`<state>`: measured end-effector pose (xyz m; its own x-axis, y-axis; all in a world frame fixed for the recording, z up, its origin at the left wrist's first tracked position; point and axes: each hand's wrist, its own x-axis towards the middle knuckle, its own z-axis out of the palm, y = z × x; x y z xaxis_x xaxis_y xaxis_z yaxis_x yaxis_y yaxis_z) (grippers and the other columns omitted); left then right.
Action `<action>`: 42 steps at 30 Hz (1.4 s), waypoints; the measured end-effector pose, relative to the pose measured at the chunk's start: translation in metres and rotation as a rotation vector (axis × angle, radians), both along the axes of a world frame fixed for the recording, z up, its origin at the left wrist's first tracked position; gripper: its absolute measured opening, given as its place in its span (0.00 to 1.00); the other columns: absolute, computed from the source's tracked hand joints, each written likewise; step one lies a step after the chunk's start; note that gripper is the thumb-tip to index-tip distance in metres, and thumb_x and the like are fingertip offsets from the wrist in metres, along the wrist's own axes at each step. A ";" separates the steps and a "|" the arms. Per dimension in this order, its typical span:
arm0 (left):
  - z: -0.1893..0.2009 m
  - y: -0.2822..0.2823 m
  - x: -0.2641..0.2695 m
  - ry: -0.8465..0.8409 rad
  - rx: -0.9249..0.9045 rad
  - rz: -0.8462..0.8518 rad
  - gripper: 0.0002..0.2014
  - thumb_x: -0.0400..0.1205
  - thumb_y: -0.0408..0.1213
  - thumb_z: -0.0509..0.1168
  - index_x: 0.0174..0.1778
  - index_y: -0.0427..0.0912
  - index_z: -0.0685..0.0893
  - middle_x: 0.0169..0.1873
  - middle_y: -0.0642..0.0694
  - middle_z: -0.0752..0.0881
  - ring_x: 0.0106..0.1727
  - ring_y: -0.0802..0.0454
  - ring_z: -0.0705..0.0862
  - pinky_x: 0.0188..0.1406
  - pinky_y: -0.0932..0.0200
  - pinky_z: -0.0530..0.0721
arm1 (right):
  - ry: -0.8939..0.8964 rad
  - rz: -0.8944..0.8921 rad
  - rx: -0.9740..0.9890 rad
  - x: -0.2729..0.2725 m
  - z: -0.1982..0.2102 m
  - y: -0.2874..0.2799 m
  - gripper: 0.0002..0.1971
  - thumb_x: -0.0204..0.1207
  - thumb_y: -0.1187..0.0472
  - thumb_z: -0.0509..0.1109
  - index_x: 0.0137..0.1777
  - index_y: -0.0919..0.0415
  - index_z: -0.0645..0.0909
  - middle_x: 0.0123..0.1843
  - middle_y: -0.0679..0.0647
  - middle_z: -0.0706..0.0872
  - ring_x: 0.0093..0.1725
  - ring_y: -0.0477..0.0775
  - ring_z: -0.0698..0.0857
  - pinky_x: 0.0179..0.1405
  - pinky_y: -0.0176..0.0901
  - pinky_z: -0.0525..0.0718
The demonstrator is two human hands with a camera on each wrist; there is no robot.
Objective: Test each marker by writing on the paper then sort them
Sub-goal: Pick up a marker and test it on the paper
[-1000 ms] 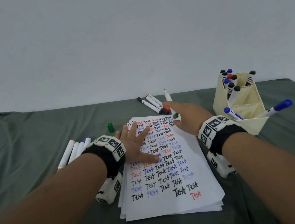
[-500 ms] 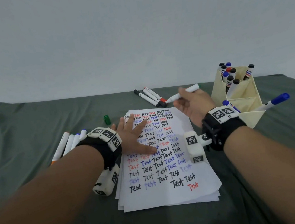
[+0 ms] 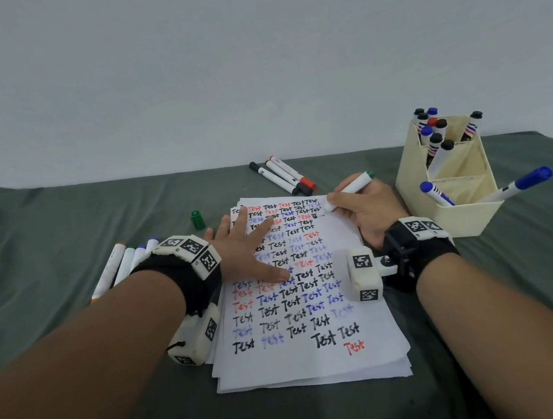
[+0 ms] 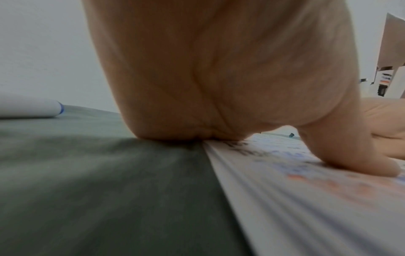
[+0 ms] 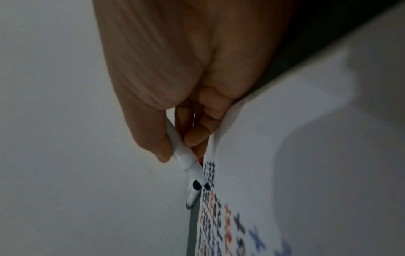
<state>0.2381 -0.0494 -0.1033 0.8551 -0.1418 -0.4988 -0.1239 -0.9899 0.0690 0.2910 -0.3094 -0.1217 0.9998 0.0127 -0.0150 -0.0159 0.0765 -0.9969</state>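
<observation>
Four markers [image 3: 121, 266] lie side by side at nine o'clock on the grey-green cloth [image 3: 47, 235], seemingly a sorted group. Just beside them the left hand [image 3: 242, 251] lies flat, fingers straight and spread, pressing the paper [image 3: 370, 346], probably so the stack does not slide during writing. A loose green cap [image 3: 196, 218] stands at eleven o'clock of that hand. Three markers [image 3: 281, 176] lie at twelve o'clock beyond the sheet, likely untested. The right hand [image 3: 368, 212] pinches the uncapped green marker [image 3: 348, 190] like a pen, its tip at the sheet's upper right, by the rows of "Test", ready to write. At two o'clock, a cream organiser [image 3: 459, 219] holds sorted markers.
</observation>
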 end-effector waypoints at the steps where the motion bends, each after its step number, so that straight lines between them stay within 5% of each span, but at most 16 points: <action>1: 0.001 -0.001 0.000 0.007 0.003 0.005 0.66 0.44 0.94 0.49 0.75 0.77 0.25 0.82 0.52 0.22 0.85 0.40 0.28 0.83 0.31 0.36 | -0.008 -0.002 -0.029 0.000 0.000 0.000 0.10 0.57 0.57 0.87 0.32 0.50 0.87 0.37 0.58 0.90 0.42 0.61 0.88 0.52 0.63 0.89; 15: 0.005 -0.003 -0.001 0.039 0.014 0.010 0.67 0.47 0.93 0.51 0.77 0.75 0.25 0.81 0.52 0.21 0.85 0.40 0.27 0.82 0.31 0.35 | -0.047 -0.001 -0.131 0.001 -0.002 0.001 0.08 0.58 0.55 0.84 0.32 0.50 0.86 0.37 0.58 0.91 0.38 0.55 0.88 0.43 0.53 0.89; 24: 0.004 -0.003 0.000 0.044 0.013 0.019 0.68 0.44 0.93 0.51 0.77 0.75 0.25 0.81 0.53 0.21 0.84 0.41 0.27 0.82 0.31 0.34 | -0.041 -0.033 -0.176 0.008 -0.008 -0.002 0.10 0.58 0.52 0.83 0.33 0.50 0.85 0.41 0.63 0.90 0.40 0.59 0.87 0.50 0.71 0.89; 29: 0.004 -0.003 0.000 0.044 0.015 0.020 0.67 0.45 0.93 0.51 0.76 0.75 0.25 0.81 0.52 0.21 0.85 0.40 0.27 0.82 0.32 0.34 | -0.048 -0.057 -0.177 0.010 -0.011 -0.002 0.10 0.58 0.52 0.83 0.34 0.51 0.84 0.42 0.65 0.91 0.38 0.57 0.87 0.47 0.63 0.89; 39: 0.004 -0.002 0.000 0.046 0.017 0.023 0.67 0.46 0.93 0.51 0.76 0.76 0.25 0.81 0.53 0.21 0.84 0.41 0.27 0.82 0.32 0.34 | -0.037 -0.064 -0.178 0.012 -0.012 -0.004 0.09 0.60 0.55 0.82 0.34 0.52 0.84 0.44 0.68 0.90 0.41 0.63 0.88 0.50 0.74 0.88; 42: 0.004 -0.002 0.000 0.045 0.011 0.021 0.66 0.47 0.93 0.52 0.76 0.75 0.25 0.81 0.53 0.21 0.84 0.41 0.27 0.82 0.32 0.33 | -0.038 -0.066 -0.182 0.011 -0.012 -0.003 0.09 0.58 0.55 0.82 0.34 0.52 0.83 0.44 0.69 0.90 0.41 0.63 0.87 0.49 0.68 0.89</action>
